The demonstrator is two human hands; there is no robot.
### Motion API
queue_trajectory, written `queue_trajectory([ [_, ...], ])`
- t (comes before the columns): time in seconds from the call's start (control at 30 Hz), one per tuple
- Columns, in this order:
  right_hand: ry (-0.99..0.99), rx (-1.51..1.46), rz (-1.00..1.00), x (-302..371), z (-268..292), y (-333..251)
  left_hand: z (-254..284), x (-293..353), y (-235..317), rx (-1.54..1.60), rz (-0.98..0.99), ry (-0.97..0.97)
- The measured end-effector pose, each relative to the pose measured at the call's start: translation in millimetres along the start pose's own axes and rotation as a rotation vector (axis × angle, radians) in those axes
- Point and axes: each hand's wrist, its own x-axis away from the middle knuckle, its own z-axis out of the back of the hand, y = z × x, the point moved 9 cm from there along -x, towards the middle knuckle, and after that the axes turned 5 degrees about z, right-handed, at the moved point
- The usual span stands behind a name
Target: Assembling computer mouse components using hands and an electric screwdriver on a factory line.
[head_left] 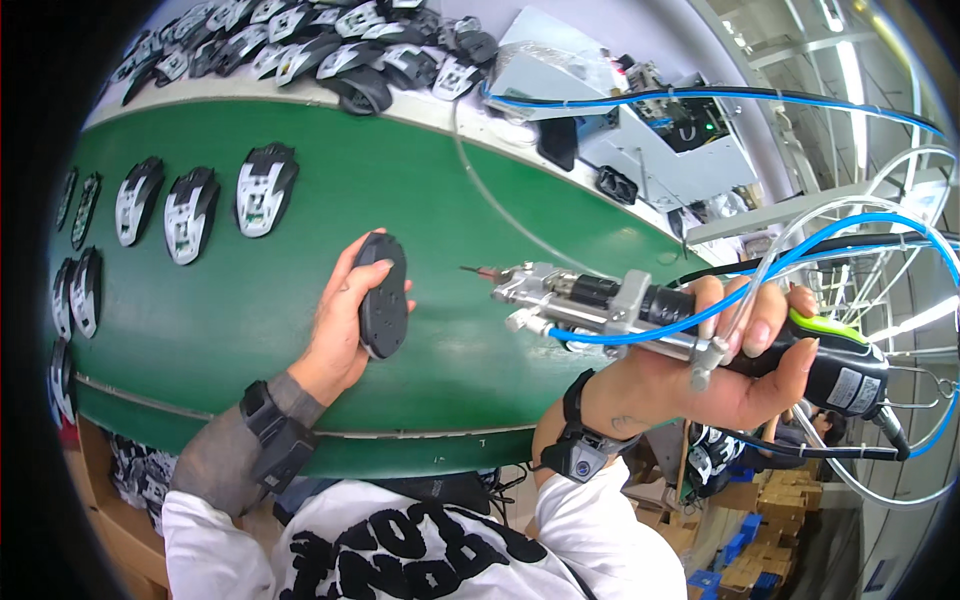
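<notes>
My left hand (335,325) is closed round a black computer mouse (384,310), with its dark underside showing and the thumb pressed on its upper part. It is held above the green work surface (440,380). My right hand (730,385) grips a powered screwdriver (600,305) with a black body, a bright green lever and a metal tube alongside. The screwdriver lies level, its thin bit pointing left toward the mouse. A gap separates the bit's tip from the mouse. Blue and clear hoses run from the tool to the upper right.
Several half-assembled grey and black mice (186,215) lie on the green surface at left. More are heaped on the white ledge (425,110) at the back. A white machine (640,110) stands back right, and a hose (880,217) loops beside the right hand.
</notes>
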Motion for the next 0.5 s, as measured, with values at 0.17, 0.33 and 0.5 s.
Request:
queue_trajectory([
  [0.17,-0.013,0.114,0.001,-8,5,-16,-12,-13,-8,-0.017,0.010,-0.123],
  [0.33,0.021,0.180,0.062,-16,17,-18,-5,-16,-8,-0.004,-0.021,-0.068],
  [0.5,0.034,0.004,-0.044,-10,11,-9,-20,-12,-16,0.079,0.093,-0.265],
])
